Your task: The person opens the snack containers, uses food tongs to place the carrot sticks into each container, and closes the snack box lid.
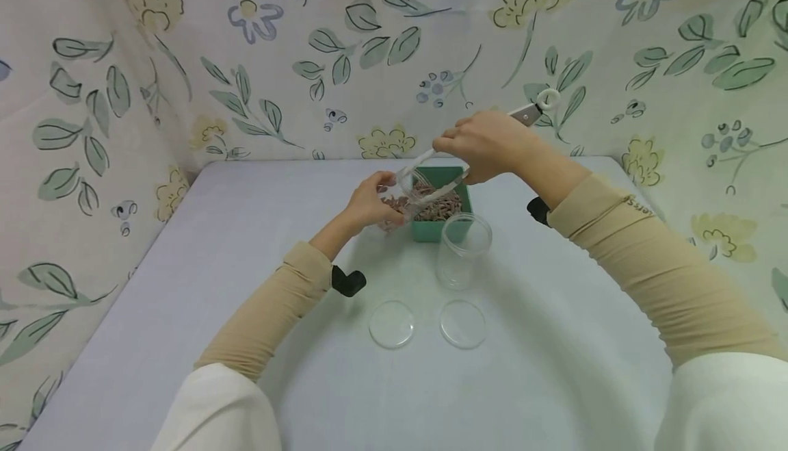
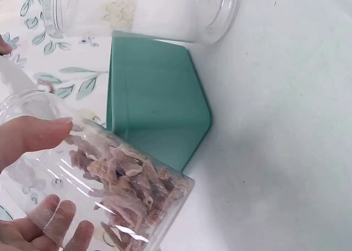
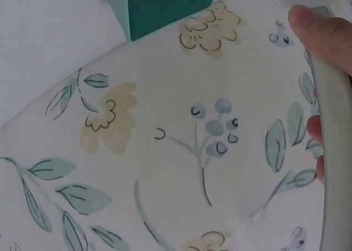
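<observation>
head view, left hand: the left hand (image 1: 366,204) is clamped round the held jar (image 1: 395,206), a clear one, with thumb and fingers curled about its wall.
head view, right hand: the right hand (image 1: 486,144) grips the tongs (image 1: 525,115); their two pale arms are spread and run down-left across the green box (image 1: 426,233).
head view, jar and tongs: the held jar is tilted, at the left edge of the green box as seen from above. the left hand is nearer, touching it; the right hand sits up and to the right, and only the tongs reach as far as the jar. whether their tips are inside the mouth, i cannot tell.
head view, tabletop: the green box holds brown strips (image 1: 440,206). a standing jar (image 1: 463,259), uncovered, is just in front of the box's right side; nearer the person, two clear discs (image 1: 392,324), likely lids, lie flat.
left wrist view, jar axis: the long axis slants, mouth to the upper left, base to the lower right, with brown strips heaped toward the base. thumb and fingertips lie on opposite sides of the wall.
right wrist view, tongs: a pale arm runs along the right edge of the frame, the thumb on it; the corner of the green box shows at the top.
</observation>
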Demonstrator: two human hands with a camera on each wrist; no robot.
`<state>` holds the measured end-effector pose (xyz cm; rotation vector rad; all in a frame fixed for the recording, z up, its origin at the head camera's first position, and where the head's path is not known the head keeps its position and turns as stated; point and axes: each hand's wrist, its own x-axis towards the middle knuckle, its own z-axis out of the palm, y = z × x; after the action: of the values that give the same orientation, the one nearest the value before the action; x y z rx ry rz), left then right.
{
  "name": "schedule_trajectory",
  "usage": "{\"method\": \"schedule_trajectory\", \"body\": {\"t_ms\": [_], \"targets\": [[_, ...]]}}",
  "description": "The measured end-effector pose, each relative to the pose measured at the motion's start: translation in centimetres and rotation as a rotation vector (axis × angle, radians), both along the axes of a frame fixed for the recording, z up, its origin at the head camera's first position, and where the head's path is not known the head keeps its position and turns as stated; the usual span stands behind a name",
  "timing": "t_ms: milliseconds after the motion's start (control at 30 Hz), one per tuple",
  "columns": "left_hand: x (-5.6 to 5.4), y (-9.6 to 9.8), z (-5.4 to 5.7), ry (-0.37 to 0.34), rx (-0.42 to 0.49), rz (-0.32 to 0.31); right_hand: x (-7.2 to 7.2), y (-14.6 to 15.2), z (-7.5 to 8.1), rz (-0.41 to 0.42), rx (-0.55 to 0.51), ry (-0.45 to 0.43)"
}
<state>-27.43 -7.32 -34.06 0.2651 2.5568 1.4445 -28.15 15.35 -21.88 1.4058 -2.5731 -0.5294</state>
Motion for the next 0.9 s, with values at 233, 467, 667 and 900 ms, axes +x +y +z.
{"method": "schedule_trajectory", "body": {"t_ms": [233, 467, 667, 900], "targets": [[0.1, -0.3, -0.2, -0.05, 0.11, -0.018, 0.1, 0.9, 1.2, -0.086, -0.08, -0.107], [0.0, -0.9, -1.3, -0.164, 0.255, 0.032, 0.3, 2.1, 2.3, -0.209, -0.258, -0.141], [0.3, -2.1, -3.5, -0.238, 0.658, 0.021, 0.4, 3.3, 2.1, -0.336, -0.423, -0.156], [1.4, -3.6, -5.4, -0.189, 1.043, -0.081, -0.7, 4.2, 0.3, -0.45, -0.287, -0.194]]}}
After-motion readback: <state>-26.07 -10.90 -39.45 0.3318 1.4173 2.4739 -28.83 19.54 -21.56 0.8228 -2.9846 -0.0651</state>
